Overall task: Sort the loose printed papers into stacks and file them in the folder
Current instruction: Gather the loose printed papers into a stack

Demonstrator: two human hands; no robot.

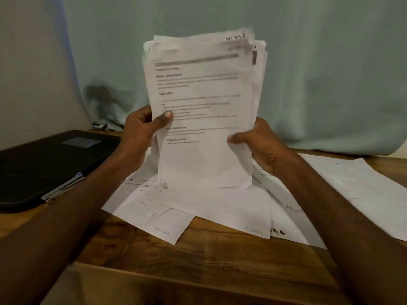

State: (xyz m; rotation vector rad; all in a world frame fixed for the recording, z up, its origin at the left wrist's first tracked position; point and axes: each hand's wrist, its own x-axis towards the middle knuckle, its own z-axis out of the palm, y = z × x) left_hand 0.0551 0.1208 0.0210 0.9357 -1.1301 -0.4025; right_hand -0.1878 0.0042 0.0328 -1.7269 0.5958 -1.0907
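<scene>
Papers in a held stack (204, 111) stand upright at the middle of the view, their bottom edge resting on the loose sheets (198, 205) spread over the wooden worktop (198, 260). Behind everything hangs a pale blue-green cloth backdrop (319, 73), creased where it meets the worktop's far edge. Those loose sheets lie fanned and overlapping, face down or faint, with handwritten labels near their corners too blurred to read. A further sheet (363, 190) lies flat at the right, running off toward the frame's edge. At the left, a black folder (48, 164) lies closed on the worktop, well apart from the held stack, with a grey label patch on its cover and a pen (66, 186) with a purple tip lying along its near edge. The stack's front page carries printed text under a grey header bar, and "SECTION 5" is handwritten at its top right corner; a sheet behind it shows a "2" just below that. The left hand (141, 128) grips the stack's left edge, thumb pressed across the front page and fingers curled behind. The right hand (262, 144) grips the right edge lower down, thumb tip on the front page and fingers wrapped behind.
</scene>
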